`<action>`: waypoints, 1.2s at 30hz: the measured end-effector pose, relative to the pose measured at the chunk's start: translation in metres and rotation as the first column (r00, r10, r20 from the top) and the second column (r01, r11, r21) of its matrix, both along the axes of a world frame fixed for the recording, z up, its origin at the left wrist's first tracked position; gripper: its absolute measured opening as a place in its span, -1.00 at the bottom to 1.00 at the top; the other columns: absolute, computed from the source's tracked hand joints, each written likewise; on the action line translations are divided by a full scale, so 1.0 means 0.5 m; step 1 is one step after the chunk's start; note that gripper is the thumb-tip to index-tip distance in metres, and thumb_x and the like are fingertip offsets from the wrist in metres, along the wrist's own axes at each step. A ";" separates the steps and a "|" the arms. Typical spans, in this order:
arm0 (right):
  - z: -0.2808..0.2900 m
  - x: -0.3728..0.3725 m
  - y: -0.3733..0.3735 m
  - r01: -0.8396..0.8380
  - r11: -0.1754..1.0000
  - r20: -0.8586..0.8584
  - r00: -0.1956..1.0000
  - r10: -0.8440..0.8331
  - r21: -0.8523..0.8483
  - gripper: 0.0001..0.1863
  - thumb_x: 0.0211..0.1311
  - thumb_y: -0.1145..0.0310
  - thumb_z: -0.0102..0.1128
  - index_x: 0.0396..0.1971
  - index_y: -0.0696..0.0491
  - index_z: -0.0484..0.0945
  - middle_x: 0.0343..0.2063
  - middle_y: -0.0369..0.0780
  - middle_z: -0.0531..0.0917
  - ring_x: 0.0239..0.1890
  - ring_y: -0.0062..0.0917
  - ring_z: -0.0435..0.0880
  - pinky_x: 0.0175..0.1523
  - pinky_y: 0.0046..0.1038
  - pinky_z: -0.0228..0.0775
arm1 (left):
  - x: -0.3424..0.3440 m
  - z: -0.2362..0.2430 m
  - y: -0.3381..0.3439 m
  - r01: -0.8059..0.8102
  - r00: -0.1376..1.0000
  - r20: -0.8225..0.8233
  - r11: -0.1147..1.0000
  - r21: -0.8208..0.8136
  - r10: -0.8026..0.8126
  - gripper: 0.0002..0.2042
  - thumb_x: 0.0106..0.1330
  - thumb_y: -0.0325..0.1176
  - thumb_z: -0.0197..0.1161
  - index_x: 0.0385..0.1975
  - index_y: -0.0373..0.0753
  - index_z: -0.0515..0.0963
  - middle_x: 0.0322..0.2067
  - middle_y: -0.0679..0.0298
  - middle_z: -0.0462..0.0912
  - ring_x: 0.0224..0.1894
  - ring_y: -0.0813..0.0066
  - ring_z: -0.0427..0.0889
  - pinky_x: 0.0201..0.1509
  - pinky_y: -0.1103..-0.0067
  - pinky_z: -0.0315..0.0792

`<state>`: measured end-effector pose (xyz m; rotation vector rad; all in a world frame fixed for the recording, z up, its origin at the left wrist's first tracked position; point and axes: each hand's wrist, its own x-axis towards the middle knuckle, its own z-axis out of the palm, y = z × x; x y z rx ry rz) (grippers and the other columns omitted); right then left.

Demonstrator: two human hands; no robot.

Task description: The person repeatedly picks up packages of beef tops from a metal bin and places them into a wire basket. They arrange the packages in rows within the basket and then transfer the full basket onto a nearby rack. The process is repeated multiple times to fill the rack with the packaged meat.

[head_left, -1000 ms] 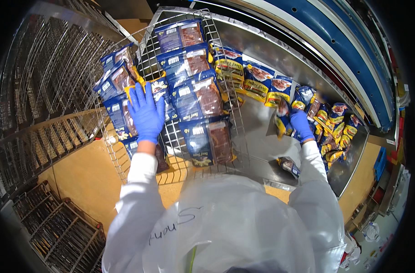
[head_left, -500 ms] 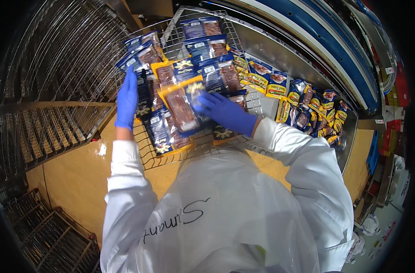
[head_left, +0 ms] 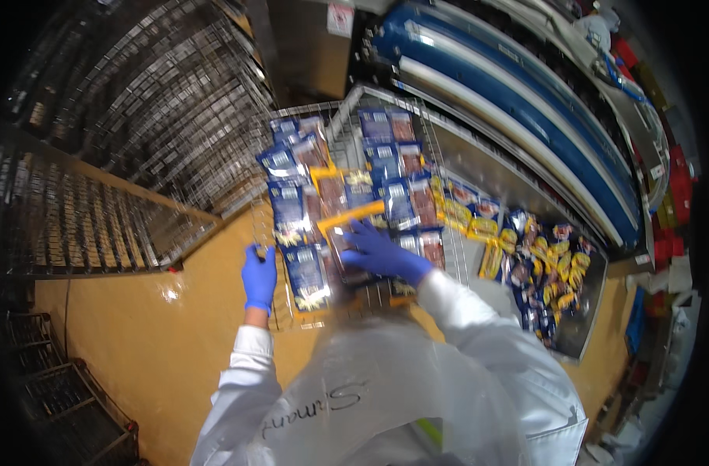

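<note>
Item: one yellow-edged pouch (head_left: 335, 239), flat, with a clear window and a blue panel; lies slantwise over other pouches (head_left: 304, 206) on the wire rack (head_left: 340, 132), near its lower edge.

Handling, as judged: light; film slick, contents soft and bendable, so liable to sag or slide; not fragile, though the seams deserve care. Best hold — the yellow band along its top, or both side edges, with a palm beneath.

Right hand (head_left: 384, 252): blue glove, palm down over the pouch's right part; fingers spread apart, pointing left; grip not closed. Forearm slants in from the lower right.

Left hand (head_left: 260, 281): blue glove, raised upright beside the rack's left edge, forearm from below; whether the grip is closed on the wire — cannot tell, blurred.

Adjacent: smaller pouches (head_left: 552, 268), jumbled on a metal tabletop (head_left: 585, 318), right.
</note>
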<state>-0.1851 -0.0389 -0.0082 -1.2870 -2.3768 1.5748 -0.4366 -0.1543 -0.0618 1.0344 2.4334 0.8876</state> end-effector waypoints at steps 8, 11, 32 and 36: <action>-0.168 0.359 0.099 0.627 0.779 -0.103 0.775 -0.624 -0.004 -0.68 0.02 0.25 0.33 -0.36 0.10 0.41 -0.31 -0.22 0.56 -0.28 -0.61 0.46 -0.13 -0.50 0.35 | -0.075 0.009 -0.008 0.060 0.831 0.551 0.997 0.047 -0.076 -0.68 0.16 -0.15 0.31 -0.63 -0.15 0.34 -0.70 0.44 0.33 -0.67 0.70 0.28 -0.62 0.66 0.24; -0.187 0.388 0.086 0.589 0.789 -0.313 0.727 -0.612 -0.175 -0.82 0.06 0.45 0.25 -0.42 0.07 0.40 -0.24 -0.24 0.56 -0.23 -0.62 0.47 -0.08 -0.56 0.32 | -0.067 0.003 0.000 0.106 0.793 0.593 0.991 0.086 -0.136 -0.66 0.14 -0.17 0.35 -0.65 -0.11 0.31 -0.69 0.46 0.32 -0.66 0.72 0.27 -0.62 0.69 0.23; 0.412 0.130 0.117 0.172 0.985 -0.700 0.705 -0.112 0.016 -0.81 0.08 0.33 0.23 -0.47 0.10 0.43 -0.39 -0.30 0.55 -0.45 -0.72 0.43 -0.30 -0.65 0.29 | -0.104 0.548 -0.295 -0.267 0.927 0.370 0.792 0.549 0.056 -0.70 0.13 -0.20 0.33 -0.66 -0.10 0.34 -0.70 0.46 0.32 -0.70 0.72 0.26 -0.65 0.71 0.22; 0.587 0.027 0.108 0.131 0.987 -0.730 0.683 -0.019 0.098 -0.78 0.07 0.24 0.25 -0.47 0.04 0.44 -0.59 -0.39 0.50 -0.54 -0.77 0.41 -0.41 -0.71 0.22 | -0.178 0.702 -0.330 -0.279 0.936 0.350 0.674 0.684 0.033 -0.68 0.15 -0.11 0.31 -0.64 -0.12 0.37 -0.74 0.45 0.29 -0.75 0.69 0.26 -0.68 0.70 0.20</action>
